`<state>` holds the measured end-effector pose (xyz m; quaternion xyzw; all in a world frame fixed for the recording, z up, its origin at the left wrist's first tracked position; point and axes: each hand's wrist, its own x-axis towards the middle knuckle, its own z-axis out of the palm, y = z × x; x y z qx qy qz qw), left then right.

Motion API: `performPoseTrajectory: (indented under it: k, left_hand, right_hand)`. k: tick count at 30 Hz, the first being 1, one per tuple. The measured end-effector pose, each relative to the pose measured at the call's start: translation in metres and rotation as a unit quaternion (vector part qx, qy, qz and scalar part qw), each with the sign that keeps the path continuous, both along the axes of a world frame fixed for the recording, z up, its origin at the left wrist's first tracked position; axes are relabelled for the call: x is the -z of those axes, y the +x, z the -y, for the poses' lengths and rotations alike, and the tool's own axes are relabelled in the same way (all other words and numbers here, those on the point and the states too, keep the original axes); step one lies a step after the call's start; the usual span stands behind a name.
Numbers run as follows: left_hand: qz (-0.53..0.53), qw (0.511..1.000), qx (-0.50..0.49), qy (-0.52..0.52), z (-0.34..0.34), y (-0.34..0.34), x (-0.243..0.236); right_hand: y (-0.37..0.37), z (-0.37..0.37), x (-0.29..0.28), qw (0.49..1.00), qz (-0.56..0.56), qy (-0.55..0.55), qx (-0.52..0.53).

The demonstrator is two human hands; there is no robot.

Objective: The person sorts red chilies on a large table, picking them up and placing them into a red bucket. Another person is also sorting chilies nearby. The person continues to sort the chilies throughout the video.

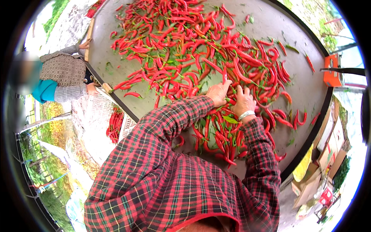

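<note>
My left hand (218, 94) is closed around a red chili pepper (225, 75), whose tip sticks up past the fingers. Close beside it, my right hand (244, 103), with a pale band at the wrist, has its fingers bent down among the chilies; what they grip is hidden. A green stem end (230, 101) shows between the two hands. Beyond them spreads a big pile of red chili peppers (174, 31) with green stems. A smaller heap of chilies (222, 135) lies nearer to me, between my forearms, with a yellow-green leaf (230, 119) on top.
The grey table (282, 27) has a dark raised edge (309, 154). An orange box (333, 70) is at its right edge. Another person (63, 73) is at the left side, hands by the rim. A crate of chilies (115, 125) stands left; cardboard boxes (309, 181) lie lower right.
</note>
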<state>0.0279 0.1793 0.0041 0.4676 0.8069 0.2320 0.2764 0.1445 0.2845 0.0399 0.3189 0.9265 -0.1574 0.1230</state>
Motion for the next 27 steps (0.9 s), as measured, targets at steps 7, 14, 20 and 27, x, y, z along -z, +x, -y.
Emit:
performPoseTrajectory:
  k: [7,14,20,27]
  left_hand:
    - [0.128,0.992,0.007,-0.011,0.009,0.007,-0.020]
    - [0.185,0.948,-0.032,0.258,0.001,-0.002,-0.060]
    - [-0.048,0.955,-0.006,0.291,-0.074,-0.053,-0.058]
    - [-0.256,0.945,0.188,-0.079,-0.131,-0.077,-0.027]
  right_hand:
    - [0.020,0.011,0.016,0.999,-0.028,-0.037,0.017]
    - [0.063,-0.007,-0.015,0.931,-0.262,-0.226,0.115]
    - [0.121,-0.023,-0.039,0.628,-0.476,-0.539,0.299]
    - [0.219,-0.008,-0.027,0.503,-0.575,-0.494,0.416]
